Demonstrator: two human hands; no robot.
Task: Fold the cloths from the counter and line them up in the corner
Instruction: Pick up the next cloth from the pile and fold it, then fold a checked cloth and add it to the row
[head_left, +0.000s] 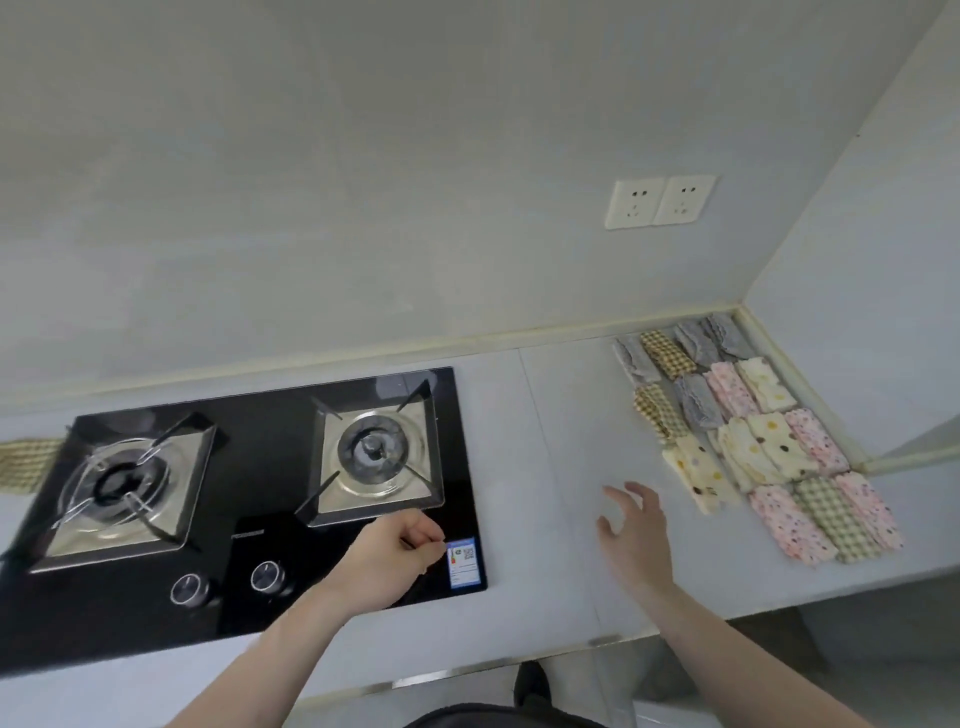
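**Little legible print on the hob**

The black glass hob (249, 499) carries a small pale brand word near its front middle — too blurred to read. At its front right corner sits a blue-bordered sticker (464, 563) with a QR code and coloured bars; its print is too small to make out.

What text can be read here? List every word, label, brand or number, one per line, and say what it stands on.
Brand word on the gas hob, between the burners: too blurred to read.
Blue-edged sticker on the hob's front right corner: a QR code and small print, too small to read.
Wall sockets: no text visible.
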